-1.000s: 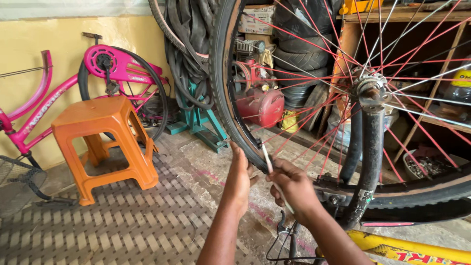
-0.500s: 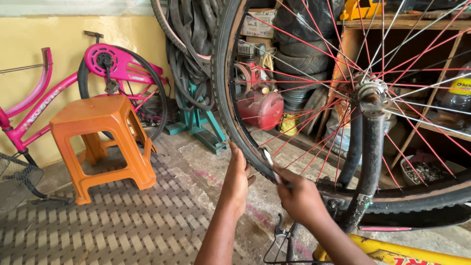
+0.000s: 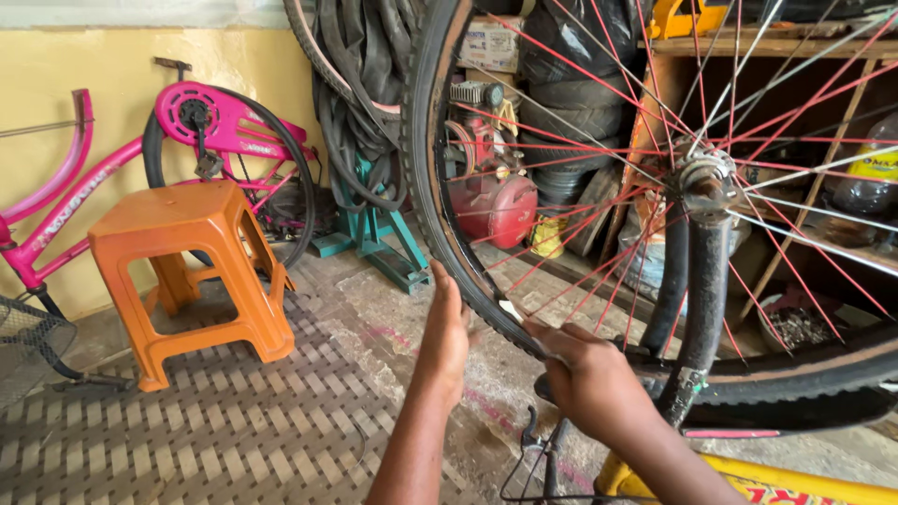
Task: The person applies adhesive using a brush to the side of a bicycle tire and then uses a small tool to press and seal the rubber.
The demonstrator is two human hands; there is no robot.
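A bicycle wheel with a black tyre [image 3: 426, 178] and red and silver spokes fills the right half of the view, its hub [image 3: 706, 182] held in a black fork. My left hand [image 3: 445, 337] lies flat against the outside of the tyre, fingers straight. My right hand [image 3: 589, 379] is closed around a small pale tool [image 3: 511, 311] whose tip touches the rim at the tyre's inner edge. A yellow bicycle frame [image 3: 804, 486] shows below my right arm.
An orange plastic stool [image 3: 192, 271] stands at the left on a ribbed floor. Behind it leans a pink bicycle [image 3: 140, 159] against a yellow wall. Hanging tyres and tubes [image 3: 360, 112], a red compressor [image 3: 496, 201] and wooden shelves [image 3: 814, 56] crowd the back.
Both hands have slid a little lower along the tyre's edge, and the tool tip now sits lower on the rim. The view has shifted slightly.
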